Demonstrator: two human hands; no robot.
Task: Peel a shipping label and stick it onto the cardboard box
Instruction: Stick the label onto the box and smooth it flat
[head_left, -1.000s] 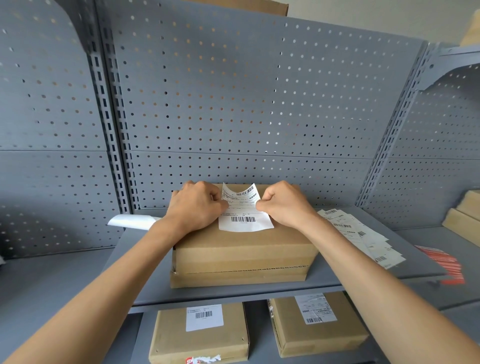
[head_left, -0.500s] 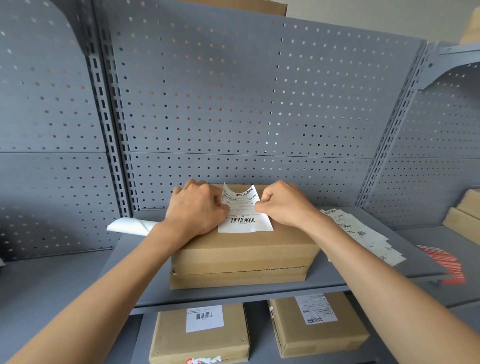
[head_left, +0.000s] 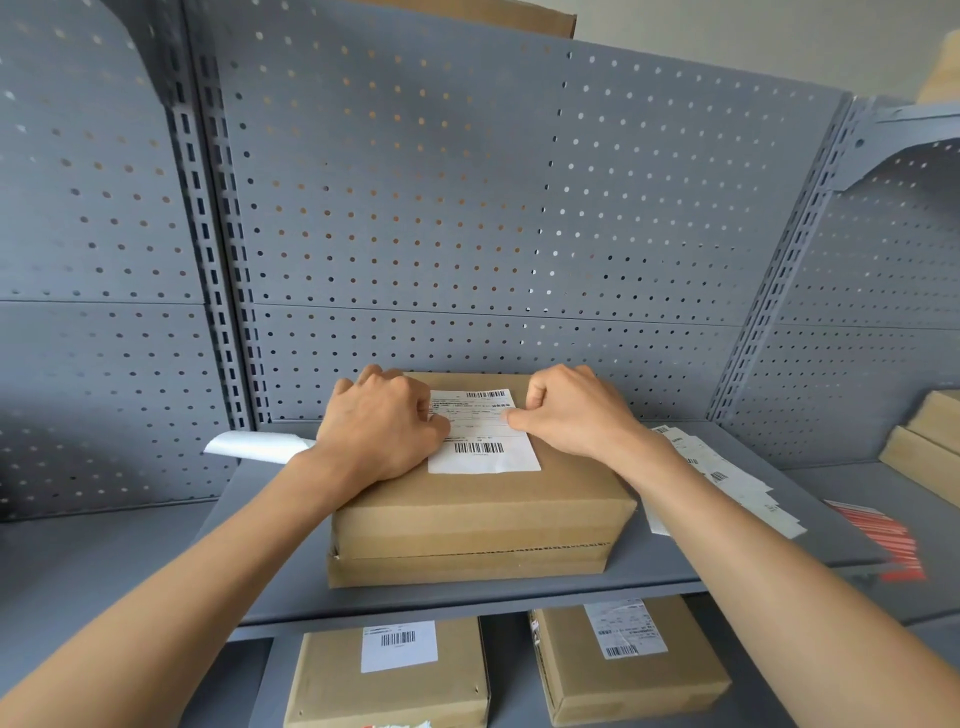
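- Head view: the label (head_left: 483, 432) is lying flat on top of the box (head_left: 480, 512), between the two hands, its barcode end nearest the person.
- The left hand (head_left: 382, 423) is resting curled on the box top, its knuckles and fingertips pressing on the label's left edge; it is not gripping anything that can be seen.
- The right hand (head_left: 571, 410) is sitting curled at the label's right edge, thumb tip touching the paper and fingers folded under; whether it is pinching the edge cannot be told.
- The hands are staying apart, with the width of the label between them.
- The box is sitting on a grey shelf (head_left: 519, 590), directly under both hands.
- Beyond the right wrist, a strip of labels (head_left: 727, 483) is lying on the shelf, and red stickers (head_left: 883, 540) are lying farther right.
- Left of the left wrist, a curled white backing sheet (head_left: 257, 447) is lying on the shelf.
- Below the forearms, two labelled boxes (head_left: 395, 675) are sitting on a lower shelf.
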